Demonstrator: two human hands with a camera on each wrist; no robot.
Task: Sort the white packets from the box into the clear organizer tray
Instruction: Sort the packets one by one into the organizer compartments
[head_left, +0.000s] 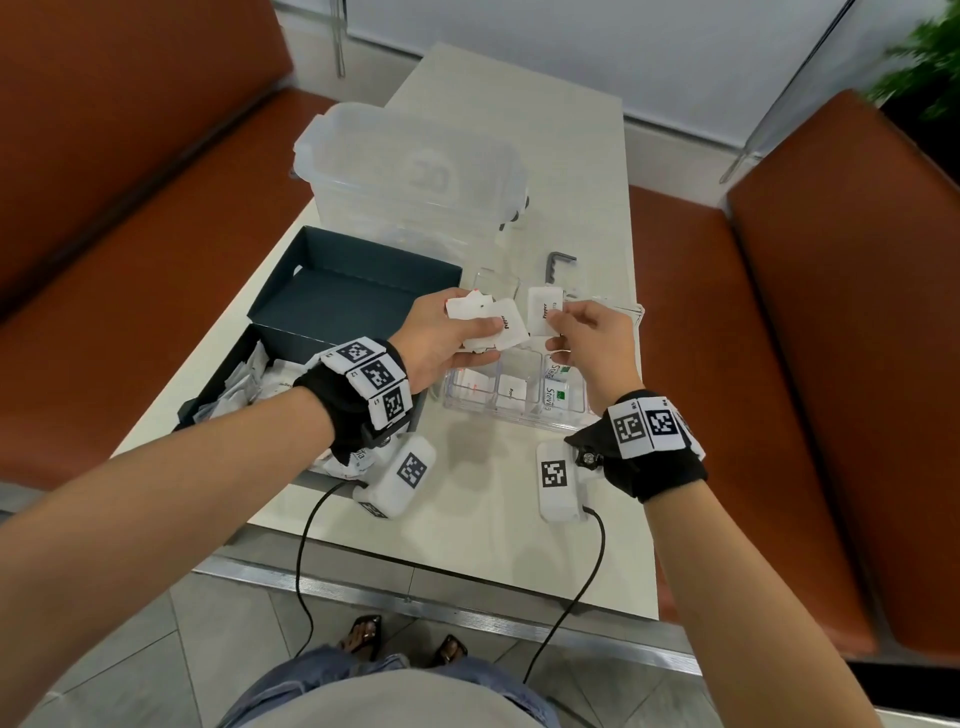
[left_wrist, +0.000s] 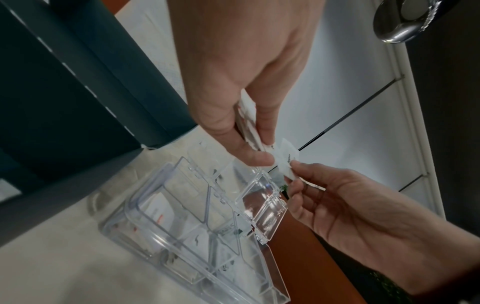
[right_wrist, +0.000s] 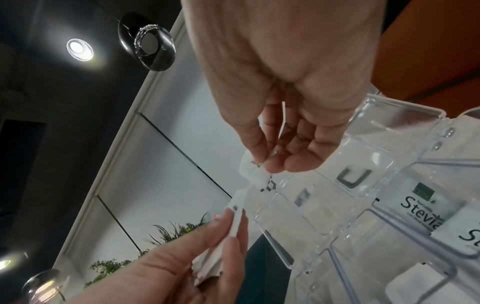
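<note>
**Both hands hold packets above the tray**

The left hand grips a small fan of white packets, thumb on top and fingers curled beneath, so the packets stick out past the fingertips toward 3 o'clock. The bundle is made of flat, square-cornered paper sachets with dark print on at least one; a touch of red shows at its 12 o'clock edge. In the left wrist view the stack sits edge-on between thumb and forefinger.

The right hand pinches a single packet between thumb and forefinger at its 4 o'clock corner. This packet stands nearly upright, white, with a short black word running along it. It lies just beside the left hand's bundle, at the bundle's 3 o'clock; whether the two touch cannot be told. In the right wrist view the same packet hangs from the fingertips.

Both hands hover over the clear tray, which rests on the pale table. Its near compartments already hold packets, some printed with green and "Stevia", one with red. The tray's hinged clear lid stands open at its far side.

The dark box lies at 9 o'clock of the tray, open, with more white packets heaped in its near end. A large clear tub stands at 12 o'clock of the box.
</note>
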